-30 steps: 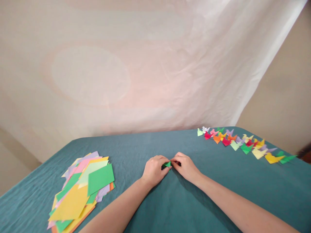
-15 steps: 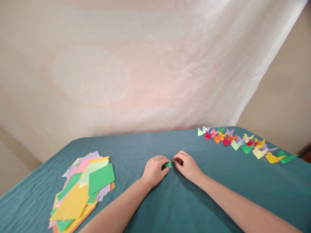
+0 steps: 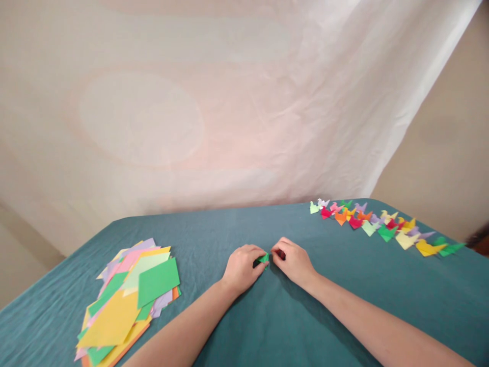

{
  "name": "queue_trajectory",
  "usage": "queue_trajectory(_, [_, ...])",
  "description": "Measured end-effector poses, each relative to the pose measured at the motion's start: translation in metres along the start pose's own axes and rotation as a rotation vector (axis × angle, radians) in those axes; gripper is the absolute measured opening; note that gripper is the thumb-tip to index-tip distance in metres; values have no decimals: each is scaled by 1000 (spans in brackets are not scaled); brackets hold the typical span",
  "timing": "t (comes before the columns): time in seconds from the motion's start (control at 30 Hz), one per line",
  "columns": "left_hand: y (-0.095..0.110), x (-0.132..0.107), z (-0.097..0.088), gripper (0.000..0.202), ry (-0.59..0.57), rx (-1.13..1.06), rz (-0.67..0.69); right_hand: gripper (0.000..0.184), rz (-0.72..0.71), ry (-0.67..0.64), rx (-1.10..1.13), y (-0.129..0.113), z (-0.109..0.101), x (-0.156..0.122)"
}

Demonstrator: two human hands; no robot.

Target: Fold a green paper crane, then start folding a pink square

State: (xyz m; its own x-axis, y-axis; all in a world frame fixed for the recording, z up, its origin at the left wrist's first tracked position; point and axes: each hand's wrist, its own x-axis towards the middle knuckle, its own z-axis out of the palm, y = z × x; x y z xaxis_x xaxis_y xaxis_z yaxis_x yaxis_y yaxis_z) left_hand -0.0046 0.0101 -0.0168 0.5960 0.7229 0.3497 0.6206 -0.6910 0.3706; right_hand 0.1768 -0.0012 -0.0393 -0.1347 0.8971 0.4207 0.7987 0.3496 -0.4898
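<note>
Background: a creased, pale cloth backdrop [image 3: 229, 102] hangs behind the table and fills most of the view; a plain beige wall [image 3: 451, 127] shows at the right.
Surface: the table [image 3: 290, 326] is covered with a teal cloth, lightly wrinkled.
Paper supply: a loose pile of paper squares [image 3: 114, 311] lies at the near left of the table, in yellow, green, pink, lilac and orange. A green square [image 3: 158, 281] lies on top of it, at its right side.
Finished pieces: a row of small folded paper figures [image 3: 382, 224] runs along the far right of the table in mixed colours, well apart from the hands.
Piece in hand: a small folded green paper [image 3: 263, 259] sits low over the middle of the table, between the two hands.
Left hand [image 3: 242, 267]: its grip is closed, thumb and fingertips pinching the left end of the folded green paper; the forearm comes in from the near edge.
Right hand [image 3: 294, 262]: fingers curled inward, tips just beside the right end of the folded green paper; whether this grip holds the paper cannot be told.
Hands together: both lie low over the cloth, knuckles up, their fingertips almost meeting.
</note>
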Motion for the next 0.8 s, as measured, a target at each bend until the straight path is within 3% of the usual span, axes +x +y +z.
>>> queue_trajectory(0.17, [0, 0, 0, 19, -3, -2, 2, 15, 10, -6, -30, 4, -5, -1])
queue_trajectory(0.3, [0, -1, 0, 20, 0, 4, -4, 23, -156, -76, -20, 1, -12, -8])
queue_trajectory(0.47, [0, -2, 1, 20, -11, 21, -1, 25, -316, -115, -213, -6, -17, -13])
queue_trajectory(0.8, [1, -2, 2, 24, -33, 66, 25, 22, -347, -171, -376, -10, -18, -12])
